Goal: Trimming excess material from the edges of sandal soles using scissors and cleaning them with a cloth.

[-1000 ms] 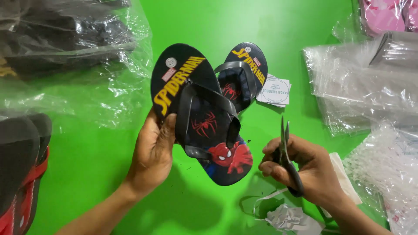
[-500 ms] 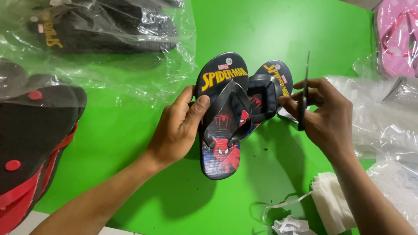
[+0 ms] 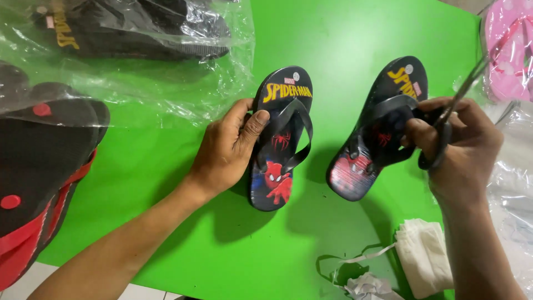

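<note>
Left hand [image 3: 230, 147], centre frame, is clamped on one black flip-flop [image 3: 280, 139] w/ red superhero print, thumb over the edge, held above the green table [image 3: 333, 33]. Right hand [image 3: 455, 147], centre right, grips the second flip-flop [image 3: 377, 125] by the strap plus scissors [image 3: 444, 133], blades pointing to upper right. Bagged black sandals [image 3: 133, 28] upper left; white paper wad [image 3: 425, 258] bottom right.

Two printed black flip-flops [image 3: 280, 141] [image 3: 377, 130], one pair of scissors [image 3: 449, 119], two hands [image 3: 230, 147] [image 3: 458, 147], one pink sandal [image 3: 508, 47].
</note>
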